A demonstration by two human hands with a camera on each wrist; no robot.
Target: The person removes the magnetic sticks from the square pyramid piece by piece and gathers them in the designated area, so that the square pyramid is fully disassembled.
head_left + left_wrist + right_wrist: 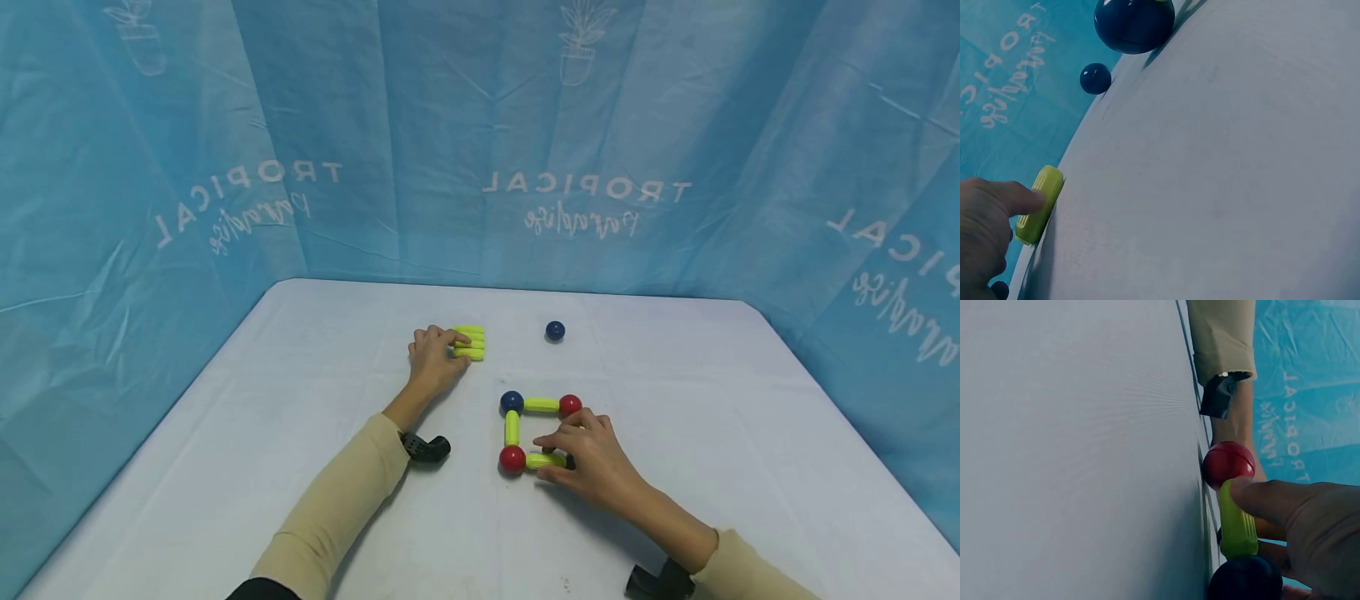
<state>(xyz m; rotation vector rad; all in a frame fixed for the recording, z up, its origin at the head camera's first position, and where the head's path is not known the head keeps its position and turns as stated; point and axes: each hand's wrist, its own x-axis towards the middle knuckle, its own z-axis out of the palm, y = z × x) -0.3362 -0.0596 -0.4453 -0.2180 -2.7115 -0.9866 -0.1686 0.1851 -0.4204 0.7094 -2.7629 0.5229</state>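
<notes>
With the right grip (592,467), pinches a yellow rod (543,461) joining a red ball (512,459) to a dark ball (1244,581), part of a rod-and-ball frame (512,428); with the left grip (436,358), pinches at a row of yellow rods (477,344) between thumb and index finger. Has a lone navy ball (555,332) beyond the frame, on the white desk (712,400).

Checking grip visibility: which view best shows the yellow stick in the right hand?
The right wrist view: the stick appears large, between a red ball and a dark ball, though the right hand covers part. The head view shows it small, partly behind the hand; the left wrist view omits it.
</notes>
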